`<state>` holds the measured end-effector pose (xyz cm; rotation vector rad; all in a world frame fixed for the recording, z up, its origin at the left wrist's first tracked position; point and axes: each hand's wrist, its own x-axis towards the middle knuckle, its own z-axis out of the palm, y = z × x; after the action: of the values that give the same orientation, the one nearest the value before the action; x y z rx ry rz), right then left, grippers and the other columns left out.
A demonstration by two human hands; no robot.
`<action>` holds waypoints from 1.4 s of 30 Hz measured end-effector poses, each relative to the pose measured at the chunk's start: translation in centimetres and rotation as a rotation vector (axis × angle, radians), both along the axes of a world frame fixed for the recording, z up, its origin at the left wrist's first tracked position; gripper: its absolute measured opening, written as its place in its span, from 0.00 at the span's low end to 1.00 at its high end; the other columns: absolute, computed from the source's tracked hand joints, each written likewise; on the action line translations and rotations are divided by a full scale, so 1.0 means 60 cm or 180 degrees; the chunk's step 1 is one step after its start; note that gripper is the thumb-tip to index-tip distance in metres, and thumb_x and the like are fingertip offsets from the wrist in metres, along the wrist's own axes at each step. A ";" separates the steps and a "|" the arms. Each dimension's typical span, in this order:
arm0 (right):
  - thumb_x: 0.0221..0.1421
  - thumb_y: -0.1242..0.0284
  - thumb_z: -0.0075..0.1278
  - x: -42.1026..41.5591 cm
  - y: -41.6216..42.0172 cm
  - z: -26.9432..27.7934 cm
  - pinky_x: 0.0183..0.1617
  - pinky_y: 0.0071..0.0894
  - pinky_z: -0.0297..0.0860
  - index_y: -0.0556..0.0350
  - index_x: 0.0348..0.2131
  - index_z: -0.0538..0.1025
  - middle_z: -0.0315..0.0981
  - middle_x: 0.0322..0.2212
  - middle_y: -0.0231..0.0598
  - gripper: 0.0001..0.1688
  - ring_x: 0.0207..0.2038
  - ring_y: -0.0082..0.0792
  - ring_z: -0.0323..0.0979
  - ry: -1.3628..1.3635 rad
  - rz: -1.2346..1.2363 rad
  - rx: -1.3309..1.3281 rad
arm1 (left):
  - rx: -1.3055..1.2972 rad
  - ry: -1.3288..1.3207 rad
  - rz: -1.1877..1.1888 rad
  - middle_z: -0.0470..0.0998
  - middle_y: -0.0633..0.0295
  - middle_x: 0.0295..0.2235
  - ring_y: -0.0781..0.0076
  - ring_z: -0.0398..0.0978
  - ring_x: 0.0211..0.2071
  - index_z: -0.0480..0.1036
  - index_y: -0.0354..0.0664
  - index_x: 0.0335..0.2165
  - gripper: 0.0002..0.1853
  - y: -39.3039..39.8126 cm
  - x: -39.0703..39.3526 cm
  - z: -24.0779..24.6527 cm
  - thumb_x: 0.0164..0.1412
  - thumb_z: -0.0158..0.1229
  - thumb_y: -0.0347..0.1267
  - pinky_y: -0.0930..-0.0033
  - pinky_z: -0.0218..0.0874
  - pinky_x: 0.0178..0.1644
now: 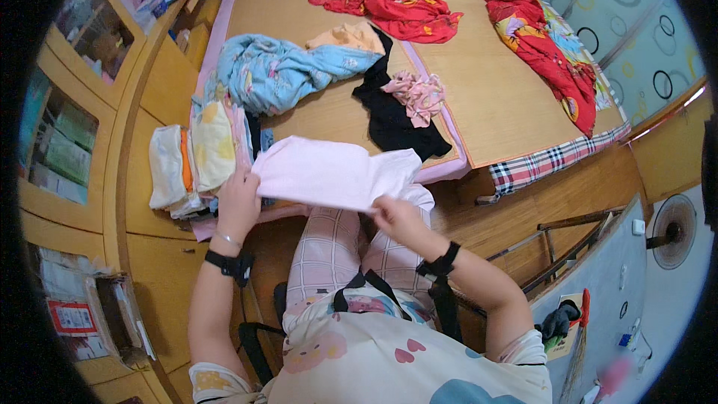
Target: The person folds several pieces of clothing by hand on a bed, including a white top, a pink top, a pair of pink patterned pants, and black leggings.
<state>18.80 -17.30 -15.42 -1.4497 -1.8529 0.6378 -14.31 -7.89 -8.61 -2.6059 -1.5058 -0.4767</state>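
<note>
A pale pink cloth garment (325,171) is stretched between my two hands above my lap and the bed's near edge. My left hand (240,196) grips its left end, and my right hand (397,219) pinches its lower edge on the right. Left of the garment, folded clothes stand in a row, among them a yellow and white one (213,148) and a white one (166,160). Beyond it lie a crumpled light blue garment (269,73), a peach cloth (350,38), a black garment (392,118) and a small pink patterned cloth (418,95).
Red patterned cloths (398,8) lie farther back on the mat-covered bed (493,112), and another red cloth (538,50) lies along its right side. A wooden cabinet (115,123) with glass doors borders the left. At the lower right are a table (594,269) and a fan (675,231).
</note>
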 end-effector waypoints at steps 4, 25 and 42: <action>0.48 0.73 0.50 -0.087 -0.053 -0.120 0.30 0.48 0.69 0.53 0.35 0.72 0.73 0.22 0.48 0.10 0.26 0.51 0.73 -0.0062 0.0963 -0.0436 | -0.0699 0.0623 0.0525 0.69 0.48 0.40 0.47 0.67 0.41 0.70 0.37 0.31 0.12 -0.105 -0.101 -0.155 0.42 0.54 0.23 0.51 0.59 0.41; 0.42 0.67 0.58 -0.074 -0.022 -0.198 0.37 0.45 0.69 0.50 0.34 0.75 0.75 0.28 0.46 0.16 0.33 0.49 0.74 -0.1599 0.1560 -0.1258 | -0.2125 -0.1538 -0.0543 0.74 0.48 0.27 0.47 0.73 0.31 0.71 0.40 0.33 0.08 -0.183 0.072 -0.241 0.53 0.49 0.28 0.51 0.64 0.34; 0.45 0.67 0.51 0.176 -0.037 -0.112 0.42 0.46 0.70 0.49 0.31 0.79 0.77 0.32 0.45 0.11 0.37 0.48 0.75 -0.2868 0.1107 -0.2868 | -0.1272 -0.1462 -0.0602 0.76 0.56 0.25 0.55 0.75 0.26 0.74 0.46 0.36 0.12 -0.178 0.044 -0.254 0.50 0.54 0.28 0.57 0.66 0.28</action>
<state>29.34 -19.55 -22.16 -2.2511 -2.7324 1.2369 -11.69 -18.56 -23.88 -3.1276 -1.6210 -0.9359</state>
